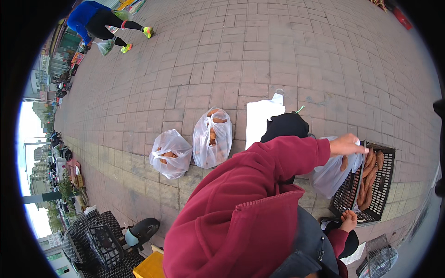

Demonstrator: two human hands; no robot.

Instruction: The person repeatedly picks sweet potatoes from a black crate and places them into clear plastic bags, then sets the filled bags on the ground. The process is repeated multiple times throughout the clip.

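Observation:
My left hand (348,144) reaches across to the right and grips the rim of a thin white plastic bag (328,177). An orange-brown piece shows through that bag, which hangs beside a black slatted plastic crate (382,184). Long orange-brown food pieces (370,177), whose exact kind I cannot make out, lie in the crate. Close to the crate's near edge is my right hand (348,219), its fingers curled; whether anything is in them is hidden.
Two tied plastic bags (212,139) (170,154) of similar pieces stand on the brick paving. A white board-like object (262,118) lies beyond my knee. Lower left are a patterned scooter (104,243) and a yellow box (149,266). A person (94,21) carrying bags walks at upper left.

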